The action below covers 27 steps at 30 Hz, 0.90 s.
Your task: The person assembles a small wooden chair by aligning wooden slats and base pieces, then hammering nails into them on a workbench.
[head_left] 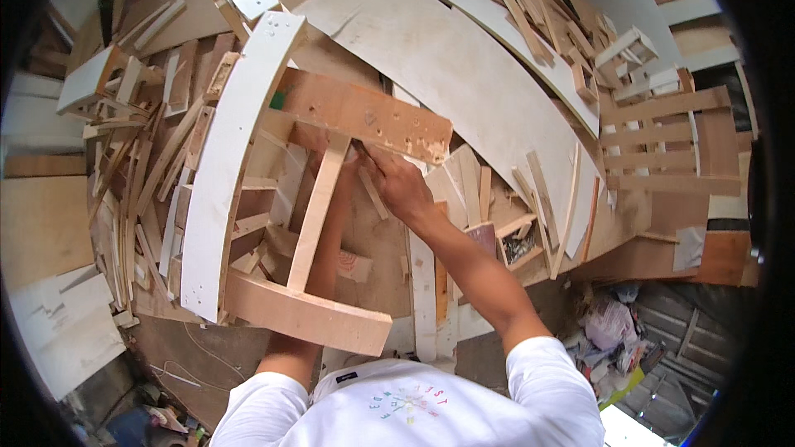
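Note:
A wooden frame stands in front of me: a long white board (236, 161) on its left, a worn brown plank (364, 116) with holes at the far end, and a pale curved plank (306, 314) at the near end. A thin wooden crosspiece (319, 215) joins the two planks. My right hand (396, 186) is at the crosspiece's far end, under the brown plank, with fingers drawn together; what they hold, if anything, is hidden. Reaching beneath the frame, my left hand (319, 142) is by the same joint, its fingers mostly covered by the plank and crosspiece.
Wood strips (145, 190) lie piled at the left. A large white panel (431, 50) crosses the far side of the worktable. Toward the right are a small box of metal bits (520, 247), more offcuts (542, 16) and a slatted wooden piece (671, 145).

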### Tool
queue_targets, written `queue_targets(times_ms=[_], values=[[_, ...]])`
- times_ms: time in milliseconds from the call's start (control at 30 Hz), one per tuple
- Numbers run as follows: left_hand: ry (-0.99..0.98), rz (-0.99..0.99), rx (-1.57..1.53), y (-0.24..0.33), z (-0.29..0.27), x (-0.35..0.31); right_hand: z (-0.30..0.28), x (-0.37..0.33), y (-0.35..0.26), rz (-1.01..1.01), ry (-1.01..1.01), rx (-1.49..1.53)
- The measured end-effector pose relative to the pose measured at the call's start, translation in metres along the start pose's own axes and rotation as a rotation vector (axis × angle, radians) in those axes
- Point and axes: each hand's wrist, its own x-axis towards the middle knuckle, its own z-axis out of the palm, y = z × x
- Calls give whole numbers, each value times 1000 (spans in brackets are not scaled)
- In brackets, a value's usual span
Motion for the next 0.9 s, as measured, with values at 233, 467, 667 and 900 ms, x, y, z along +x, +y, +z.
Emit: queue_targets(times_ms=[233,467,667,900], values=[[-58,-127,-185,2,3,3,-3,1,5,-10,28,-39],[-40,-118,37,23,-8,-3,-11,6,3,18,7,-28],[-34,-51,40,26,-6,3,1,-5,11,39,-52,0],[-73,-75,19,13,-1,-7,10,-13,13,0,76,100]])
